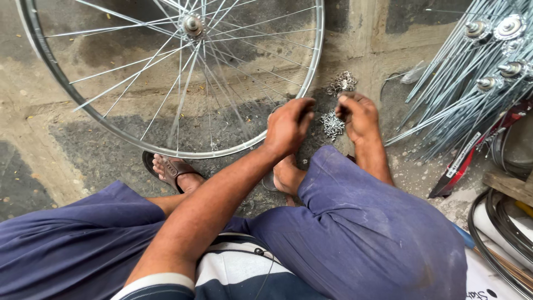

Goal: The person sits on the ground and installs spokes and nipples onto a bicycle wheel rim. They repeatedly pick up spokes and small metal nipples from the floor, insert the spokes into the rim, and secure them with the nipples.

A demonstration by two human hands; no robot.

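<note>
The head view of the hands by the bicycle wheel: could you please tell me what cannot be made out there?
- Left hand: the fingers curl under, so whether its grip holds anything is hidden.
- Right hand: a small piece at the fingertips, too small to identify.
- Small metal parts on the floor: too tiny to tell their kind.
- Bicycle wheel: the rim's top is cut off by the upper edge.
- Spoke bundles: cut off by the right edge.

spoke nipples [332, 123] | small silver heap | on concrete floor, by wheel rim
</note>
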